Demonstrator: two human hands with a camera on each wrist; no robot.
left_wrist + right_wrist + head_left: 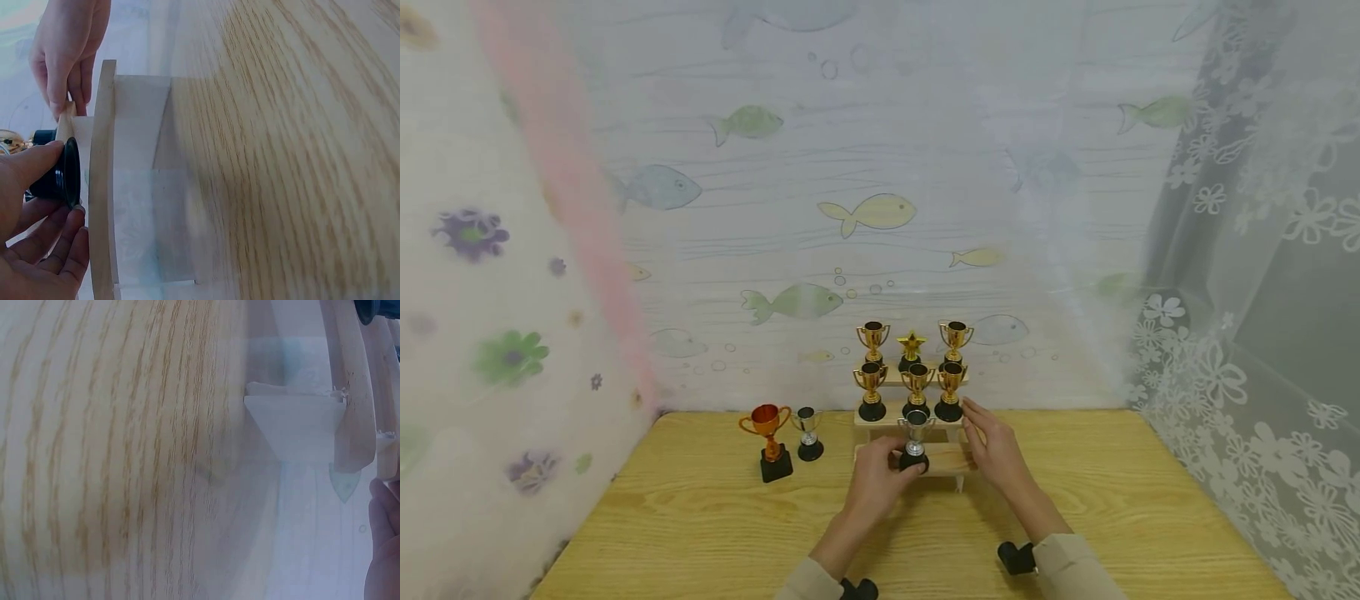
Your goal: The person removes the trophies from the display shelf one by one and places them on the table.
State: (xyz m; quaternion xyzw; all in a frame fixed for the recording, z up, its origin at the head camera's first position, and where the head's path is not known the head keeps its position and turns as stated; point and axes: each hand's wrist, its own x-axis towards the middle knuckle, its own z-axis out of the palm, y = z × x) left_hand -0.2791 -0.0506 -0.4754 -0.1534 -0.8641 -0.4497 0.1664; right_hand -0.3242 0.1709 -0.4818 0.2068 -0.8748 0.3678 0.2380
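My left hand (877,475) pinches the black base (50,184) of a small silver trophy cup (916,427) between thumb and fingers. The cup is upright, close over the lowest step of a wooden tiered stand (953,458). At the stand's right side, my right hand (1000,450) holds the end of the middle step; the left wrist view shows its fingers (80,94) on either side of the board. Only those fingertips (381,509) show at the right wrist view's edge. Three gold cups, one a gold trophy cup (871,382), line the middle step.
On the top step, a gold star trophy (912,346) stands between two gold cups. Left of the stand, an orange trophy cup (767,425) and another silver cup (807,425) stand on the wooden table (700,533). A fish-patterned curtain (880,167) hangs behind.
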